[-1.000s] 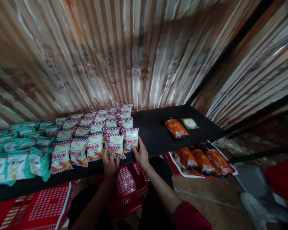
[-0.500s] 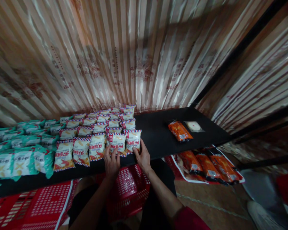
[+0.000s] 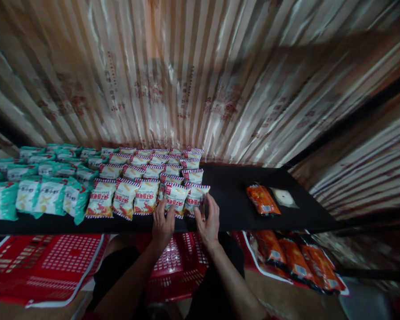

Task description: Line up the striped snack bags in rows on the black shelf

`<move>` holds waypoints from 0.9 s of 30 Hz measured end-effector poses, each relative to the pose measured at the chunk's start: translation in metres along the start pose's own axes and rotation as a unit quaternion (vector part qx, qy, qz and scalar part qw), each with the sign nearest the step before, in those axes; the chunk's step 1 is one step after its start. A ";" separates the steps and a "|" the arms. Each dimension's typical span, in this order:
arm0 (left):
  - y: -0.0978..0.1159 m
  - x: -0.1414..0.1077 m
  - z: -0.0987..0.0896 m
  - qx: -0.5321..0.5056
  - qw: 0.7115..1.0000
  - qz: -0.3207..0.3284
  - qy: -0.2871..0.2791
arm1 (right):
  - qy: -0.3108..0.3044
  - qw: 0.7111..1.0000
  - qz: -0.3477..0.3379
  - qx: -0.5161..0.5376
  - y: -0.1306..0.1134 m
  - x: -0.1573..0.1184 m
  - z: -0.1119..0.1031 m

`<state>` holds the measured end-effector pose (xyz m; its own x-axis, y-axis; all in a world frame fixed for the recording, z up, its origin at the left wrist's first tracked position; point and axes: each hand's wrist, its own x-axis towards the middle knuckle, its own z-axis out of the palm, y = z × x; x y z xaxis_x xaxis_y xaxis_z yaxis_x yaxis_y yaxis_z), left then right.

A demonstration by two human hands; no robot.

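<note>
My left hand (image 3: 163, 223) grips the lower part of a white snack bag (image 3: 176, 194) with a striped top edge and red print, its thumb and fingers to either side. My right hand (image 3: 209, 221) is on the snack bag at the right end (image 3: 195, 195), thumb on its front and fingers along its right edge. Both bags stand side by side at the front of the black tabletop (image 3: 225, 195). More bags of the same kind (image 3: 101, 198) stand in rows behind and to the left.
Green snack bags (image 3: 50, 194) fill the table's left part. An orange packet (image 3: 262, 199) and a flat clear packet with a white item (image 3: 284, 197) lie on the right. Red baskets (image 3: 70, 262) sit below, one with orange packets (image 3: 295, 260). A striped plastic sheet (image 3: 186, 89) hangs behind.
The camera view has turned, so the table looks more level. Both hands stay at the same two bags. My right fingers have moved up along the end bag's right edge.
</note>
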<state>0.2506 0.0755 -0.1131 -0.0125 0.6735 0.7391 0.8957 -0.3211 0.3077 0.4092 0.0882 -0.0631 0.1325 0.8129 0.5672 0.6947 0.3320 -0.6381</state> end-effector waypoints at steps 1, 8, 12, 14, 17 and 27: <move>0.000 0.000 0.000 -0.001 1.000 0.000 0.001 | -0.020 1.000 -0.010 0.010 -0.007 0.004 0.001; -0.002 -0.001 -0.001 0.014 1.000 0.008 0.015 | -0.110 0.994 0.000 0.018 -0.033 0.016 0.024; -0.002 -0.001 -0.003 0.026 1.000 0.008 0.014 | -0.059 0.997 -0.020 -0.052 -0.035 0.031 0.023; -0.002 -0.002 -0.003 0.031 0.999 0.010 0.013 | -0.043 0.994 -0.046 -0.086 -0.035 0.049 0.019; -0.001 -0.004 -0.003 0.038 0.999 0.010 0.012 | -0.088 0.986 -0.105 -0.100 -0.037 0.087 0.019; 0.002 0.000 -0.006 0.026 0.999 0.009 0.023 | -0.313 0.892 -0.224 -0.238 -0.046 0.187 0.076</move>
<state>0.2503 0.0710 -0.1089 -0.0162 0.6368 0.7709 0.9180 -0.2960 0.2638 0.3483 0.2609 0.0328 -0.5505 0.8071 0.2136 0.8200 0.5707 -0.0431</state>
